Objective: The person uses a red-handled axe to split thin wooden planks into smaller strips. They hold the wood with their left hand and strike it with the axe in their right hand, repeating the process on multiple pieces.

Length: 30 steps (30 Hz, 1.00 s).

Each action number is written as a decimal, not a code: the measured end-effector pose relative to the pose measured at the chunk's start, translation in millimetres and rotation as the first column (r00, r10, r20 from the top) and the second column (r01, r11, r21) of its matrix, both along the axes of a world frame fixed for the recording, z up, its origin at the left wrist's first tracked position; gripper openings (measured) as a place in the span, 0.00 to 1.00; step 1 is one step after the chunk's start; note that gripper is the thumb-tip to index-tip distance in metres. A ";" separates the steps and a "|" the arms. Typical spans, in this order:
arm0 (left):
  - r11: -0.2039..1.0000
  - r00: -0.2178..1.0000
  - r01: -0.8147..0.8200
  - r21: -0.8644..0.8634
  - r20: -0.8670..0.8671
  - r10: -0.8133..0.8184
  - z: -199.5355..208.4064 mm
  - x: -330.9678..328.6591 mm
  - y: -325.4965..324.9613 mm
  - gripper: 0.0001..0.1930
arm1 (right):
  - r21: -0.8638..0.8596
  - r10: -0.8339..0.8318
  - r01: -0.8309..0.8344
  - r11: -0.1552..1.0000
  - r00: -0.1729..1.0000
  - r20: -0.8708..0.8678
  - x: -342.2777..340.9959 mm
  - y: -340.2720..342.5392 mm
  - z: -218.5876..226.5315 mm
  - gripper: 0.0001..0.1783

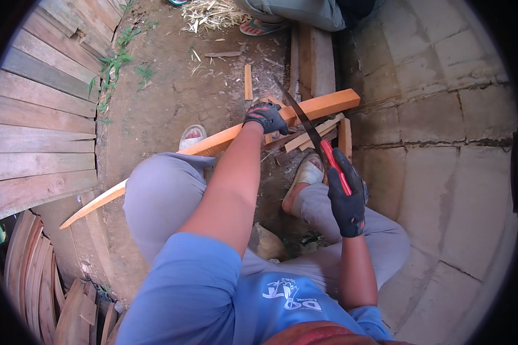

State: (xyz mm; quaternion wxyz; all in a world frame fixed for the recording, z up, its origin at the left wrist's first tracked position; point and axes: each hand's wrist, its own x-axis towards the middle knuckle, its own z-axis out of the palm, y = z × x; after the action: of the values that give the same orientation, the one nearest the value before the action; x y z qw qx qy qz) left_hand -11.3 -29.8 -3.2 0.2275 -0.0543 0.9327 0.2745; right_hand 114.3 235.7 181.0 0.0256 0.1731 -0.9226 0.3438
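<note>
A long squared wooden beam (331, 104) slants across the view, from low at the left up to the right, passing over my left knee. Wearing a black glove with red trim, my left hand (266, 117) is closed on the beam, a little left of the saw. My right hand (347, 198), also in a black glove, grips the red handle of a handsaw (306, 123). The dark blade crosses the beam near its right end, its tip pointing away and up to the left. Whether the teeth are cutting into the wood, I cannot tell.
Wood offcuts (313, 133) lie on the dirt below the beam. Another person's foot (262, 27) is at the far side, beside pale shavings (213, 14). A block wall (437, 184) rises on the right, a plank wall (40, 121) on the left. Boards (31, 276) are stacked at lower left.
</note>
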 end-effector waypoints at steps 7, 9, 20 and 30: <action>1.000 0.995 0.025 0.011 0.094 -0.026 16.2 -1.4 -4.1 0.45 | -0.065 -0.286 0.347 0.935 0.853 0.438 42.3 4.0 95.9 0.25; 1.000 0.996 0.011 0.010 0.089 -0.012 20.9 0.9 -3.0 0.45 | -0.030 -0.282 0.325 0.945 0.859 0.428 44.6 2.5 108.3 0.25; 1.000 0.999 0.017 0.003 0.048 -0.017 5.9 -1.2 -6.4 0.45 | 0.050 -0.258 0.261 0.964 0.875 0.410 44.8 -14.6 125.0 0.23; 1.000 1.000 -0.019 -0.012 0.016 0.019 11.2 3.5 2.2 0.47 | 0.090 -0.139 0.123 0.988 0.969 0.202 29.6 -29.1 92.9 0.24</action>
State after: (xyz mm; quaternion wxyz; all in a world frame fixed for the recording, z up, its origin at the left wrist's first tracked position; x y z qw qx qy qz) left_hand -7.8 -27.6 8.0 0.2319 -0.0668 0.9319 0.2706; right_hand 144.0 206.6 273.9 -0.0549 0.0756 -0.9421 0.3221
